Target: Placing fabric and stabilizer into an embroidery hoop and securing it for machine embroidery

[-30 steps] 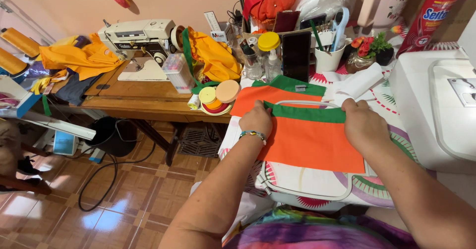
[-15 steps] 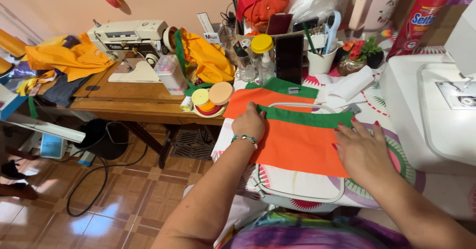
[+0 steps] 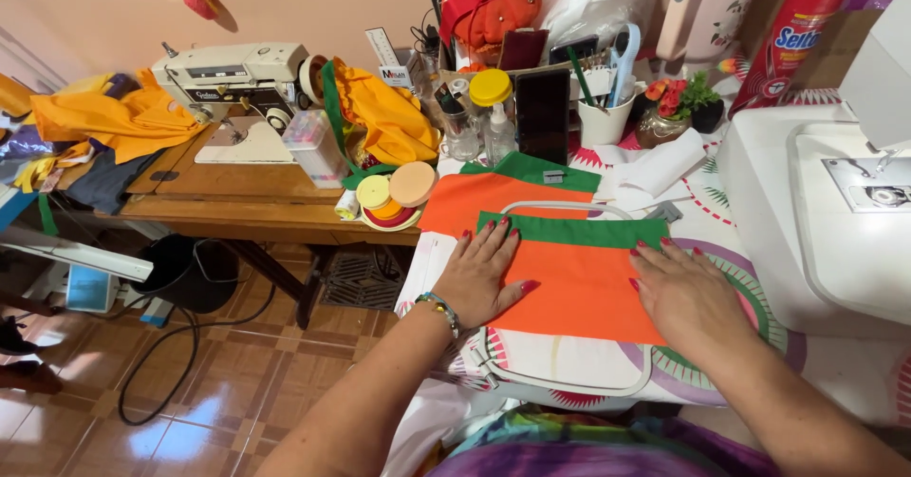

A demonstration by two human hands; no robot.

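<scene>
**Both palms pressed flat on orange cloth**

At the lower centre of the frame, the left hand [image 3: 486, 276] and the right hand [image 3: 685, 292] are laid flat, fingers spread, on an orange cloth [image 3: 579, 282] edged with a green band [image 3: 569, 230]. Nothing is gripped; the hands are held apart, one on each side of the cloth. A beaded bracelet [image 3: 438, 308] is worn on the left wrist. A white hoop frame [image 3: 560, 382] is seen under the cloth, on a patterned table cover [image 3: 759, 344]. Further up, a second orange piece [image 3: 465, 202] is spread. A white sewing machine [image 3: 826, 221] is placed at the right edge. At the upper left, an older sewing machine [image 3: 232, 78] is set on a wooden table [image 3: 218, 187].
</scene>
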